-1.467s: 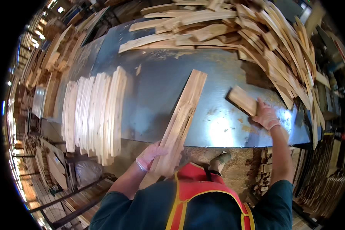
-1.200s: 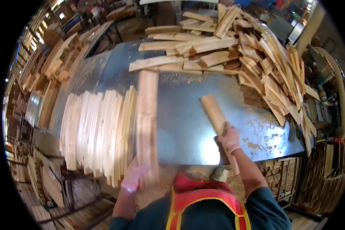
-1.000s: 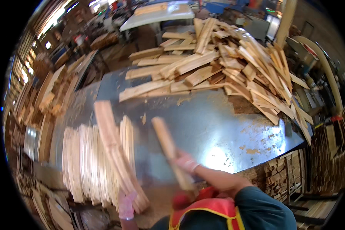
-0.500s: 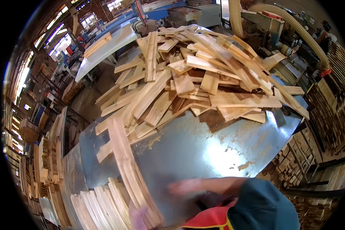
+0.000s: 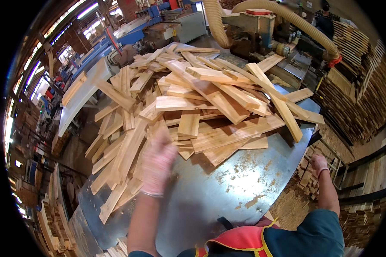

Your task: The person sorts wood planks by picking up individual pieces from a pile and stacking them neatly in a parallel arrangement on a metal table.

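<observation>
Left hand [image 5: 159, 165]: blurred, above the bench [image 5: 201, 192], at the near side of the heaped boards [image 5: 218, 96]; opening and grip cannot be determined. Right hand [image 5: 319, 163]: beyond the right edge, fingers apparently curled, grip indeterminable. Boards: flat, straight wood, covering the far edge. Bare, smudged metal reaches the near edge.

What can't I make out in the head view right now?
Head view:
- Left hand: motion blur hides whether it grips anything.
- Right hand: too small to tell whether it holds anything.
- Board pile: its upper layers hide much of what lies beneath.
- Pale boards: mostly cut off by the lower edge.
</observation>
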Action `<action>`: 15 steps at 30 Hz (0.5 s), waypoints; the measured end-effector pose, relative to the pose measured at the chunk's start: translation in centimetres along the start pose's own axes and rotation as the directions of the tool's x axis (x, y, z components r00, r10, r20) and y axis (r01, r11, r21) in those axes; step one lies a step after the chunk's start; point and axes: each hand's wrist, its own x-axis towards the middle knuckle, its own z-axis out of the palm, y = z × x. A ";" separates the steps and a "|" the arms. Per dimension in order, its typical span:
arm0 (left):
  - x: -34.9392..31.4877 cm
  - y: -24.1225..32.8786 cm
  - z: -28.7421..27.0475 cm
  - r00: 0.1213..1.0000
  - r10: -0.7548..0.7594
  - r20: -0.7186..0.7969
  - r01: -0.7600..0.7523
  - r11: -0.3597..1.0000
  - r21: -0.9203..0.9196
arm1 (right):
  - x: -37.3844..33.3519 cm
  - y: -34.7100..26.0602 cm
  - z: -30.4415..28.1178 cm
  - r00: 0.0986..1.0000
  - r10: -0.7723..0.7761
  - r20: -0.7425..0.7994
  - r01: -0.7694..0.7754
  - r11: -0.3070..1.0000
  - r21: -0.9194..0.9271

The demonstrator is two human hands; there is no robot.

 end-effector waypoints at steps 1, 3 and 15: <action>-1.5 -2.0 1.9 0.994 -0.034 0.102 0.047 0.991 -0.126 | 0.8 0.1 -1.0 1.000 -0.014 0.027 0.012 0.996 0.089; -3.2 -2.2 4.7 0.951 -0.110 0.288 0.137 0.988 -0.074 | 1.2 -0.2 -3.8 0.999 -0.027 0.030 0.019 0.967 0.254; 6.3 -5.6 13.4 0.931 -0.230 0.285 0.354 0.363 -0.862 | 6.4 -30.0 14.3 0.709 -0.631 0.314 0.679 0.732 -0.062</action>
